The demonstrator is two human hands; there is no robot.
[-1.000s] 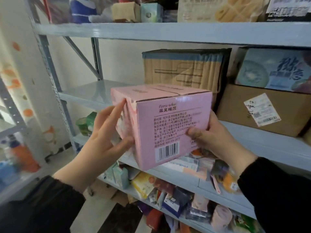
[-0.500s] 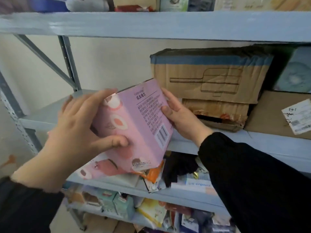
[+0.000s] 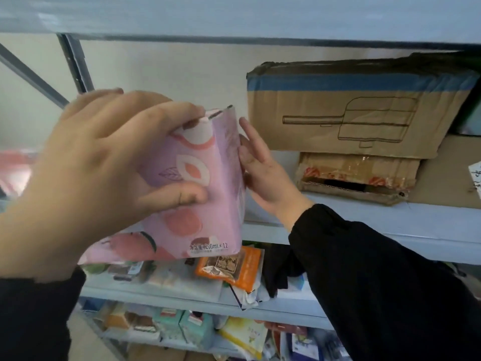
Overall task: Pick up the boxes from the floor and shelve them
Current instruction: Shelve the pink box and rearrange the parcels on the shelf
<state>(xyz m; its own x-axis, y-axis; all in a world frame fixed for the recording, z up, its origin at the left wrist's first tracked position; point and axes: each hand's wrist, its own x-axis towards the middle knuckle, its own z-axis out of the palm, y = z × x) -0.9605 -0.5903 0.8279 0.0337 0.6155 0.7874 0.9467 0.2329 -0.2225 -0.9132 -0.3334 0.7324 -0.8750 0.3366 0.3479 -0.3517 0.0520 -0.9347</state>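
Pink cardboard box with peach pictures (image 3: pixel 197 194) is sitting in the middle of the frame, between two hands. It is turning: a moment ago its side with the small writing and bar code was facing us, and now the peach side is facing us. It is also getting closer to the grey metal shelf (image 3: pixel 390 230) in the middle right. The left hand (image 3: pixel 104 162) is wrapping its fingers (image 3: pixel 182 113) over the top and front of the box. The right hand (image 3: pixel 263 168) is pressing flat on the far side, fingers straight. The empty spot is just left of the big brown cardboard box with blue tape (image 3: pixel 364 105). I think the pink box is going there next.
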